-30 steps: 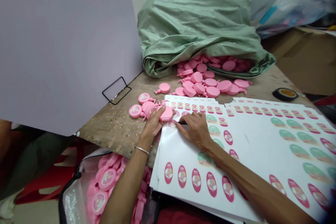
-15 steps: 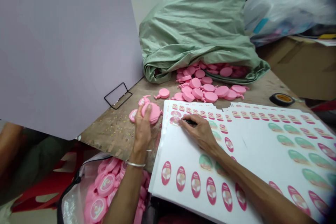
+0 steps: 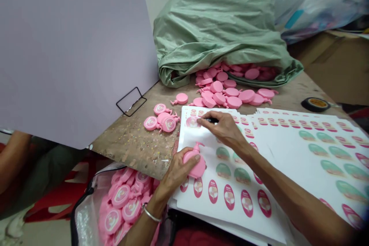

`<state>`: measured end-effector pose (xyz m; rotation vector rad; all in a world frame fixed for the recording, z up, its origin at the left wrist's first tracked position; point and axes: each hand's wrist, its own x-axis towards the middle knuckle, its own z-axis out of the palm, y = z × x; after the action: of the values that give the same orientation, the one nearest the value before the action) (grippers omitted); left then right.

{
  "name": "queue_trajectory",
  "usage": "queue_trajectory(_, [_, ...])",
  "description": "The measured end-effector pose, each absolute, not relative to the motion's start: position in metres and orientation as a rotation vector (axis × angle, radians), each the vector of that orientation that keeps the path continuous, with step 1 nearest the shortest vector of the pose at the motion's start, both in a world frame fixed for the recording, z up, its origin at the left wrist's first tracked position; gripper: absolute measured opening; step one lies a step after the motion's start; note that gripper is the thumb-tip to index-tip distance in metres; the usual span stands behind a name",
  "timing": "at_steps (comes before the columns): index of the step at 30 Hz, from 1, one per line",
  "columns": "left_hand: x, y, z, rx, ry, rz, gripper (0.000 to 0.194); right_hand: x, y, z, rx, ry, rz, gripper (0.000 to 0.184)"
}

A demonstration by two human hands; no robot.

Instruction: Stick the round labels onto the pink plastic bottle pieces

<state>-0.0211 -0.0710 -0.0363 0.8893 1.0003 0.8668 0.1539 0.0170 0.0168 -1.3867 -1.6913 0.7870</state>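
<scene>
My left hand [image 3: 184, 171] grips a pink plastic pump-bottle-shaped piece [image 3: 196, 163] over the lower part of a white sticker sheet [image 3: 193, 138]. The piece shows no label on its visible side. My right hand [image 3: 221, 127] pinches a small dark tool [image 3: 211, 120] at the sheet's top edge, close to a round printed sticker [image 3: 191, 122]. Rows of oval pink and green stickers cover the sheet. Just left of the sheet, on the table, lie several labelled pink pieces [image 3: 168, 124].
A heap of unlabelled pink pieces [image 3: 221, 92] spills from a green sack [image 3: 213, 34]. A clear bag of labelled pieces [image 3: 121, 196] sits below the table edge. A lilac board [image 3: 72, 54] overhangs the left. A tape roll [image 3: 315, 104] lies at right, and another person's forearm [image 3: 11, 161] shows far left.
My left hand has moved off the labelled pieces on the table and down onto the sheet, carrying a pink piece. My right hand has shifted up toward the sheet's top edge.
</scene>
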Motion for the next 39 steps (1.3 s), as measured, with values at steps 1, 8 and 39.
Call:
queue_trajectory(1, [-0.02, -0.071, -0.033, 0.835, 1.003, 0.874, 0.035, 0.157, 0.013, 0.023, -1.341, -1.655, 0.769, 0.021])
queue_trajectory(8, [-0.003, -0.069, -0.016, 0.374, 0.833, 0.923, 0.045, 0.168, -0.055, 0.016, -1.298, -1.641, 0.675, 0.017])
queue_trajectory(39, [0.022, -0.067, 0.002, 0.421, 0.82, 0.991, 0.04, 0.175, -0.079, 0.003, -1.277, -1.741, 0.443, 0.015])
